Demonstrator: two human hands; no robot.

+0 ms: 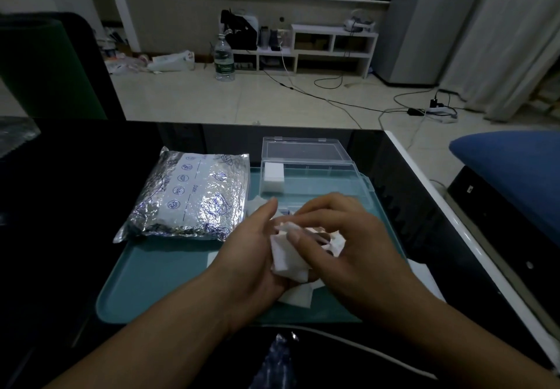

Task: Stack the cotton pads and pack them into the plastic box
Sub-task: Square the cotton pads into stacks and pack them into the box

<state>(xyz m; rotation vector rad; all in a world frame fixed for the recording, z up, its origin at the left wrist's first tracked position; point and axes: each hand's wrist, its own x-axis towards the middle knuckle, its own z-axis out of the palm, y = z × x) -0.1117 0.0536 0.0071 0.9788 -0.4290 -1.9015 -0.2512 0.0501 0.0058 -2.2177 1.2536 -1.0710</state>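
Head view: both hands over the teal tray, squaring up a bunch of cotton pads. Left hand cradles the bunch, fingers curled under it; right hand pinches its top edge. Plastic box sits open at the far side, one white stack already in its left compartment, other compartments unfilled. Loose pads remain underneath. Early-to-mid task.

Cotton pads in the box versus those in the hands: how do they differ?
The pads in the plastic box form a neat squared stack at its left end, untouched. The pads in hand sit loose and uneven, held above the teal tray by the left hand and right hand. Both are white.
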